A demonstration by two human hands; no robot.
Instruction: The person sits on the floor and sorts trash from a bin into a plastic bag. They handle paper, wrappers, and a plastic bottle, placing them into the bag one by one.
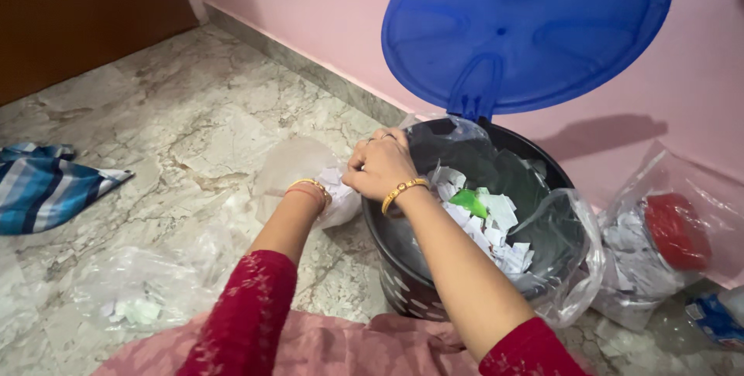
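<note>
Seen from above, kneeling at a black dustbin [403,267] with its blue lid [527,31] flipped up against the pink wall [325,12]. Right hand [381,165] curled at the near-left rim, fingers [358,160] pressed together and pinching the edge of the clear liner bag [570,267] that lines the bin. Left hand [319,192] mostly hidden behind the right wrist and a second clear bag [298,163]; seems closed on that bag, which hangs just outside the bin and touches the marble floor [194,105], though exact finger state cannot be told. Torn white paper scraps [496,229] and one green scrap [470,202] heaped inside the liner. Likely trouble from here: thin plastic tearing under a hard pinch at the rim, or the liner edge slipping inward and letting scraps fall between liner and bin wall; a tilted second bag could shed paper onto the floor. Further right, a filled clear bag with a red lid-like object [676,230]; at left, a striped cloth [46,186].
</note>
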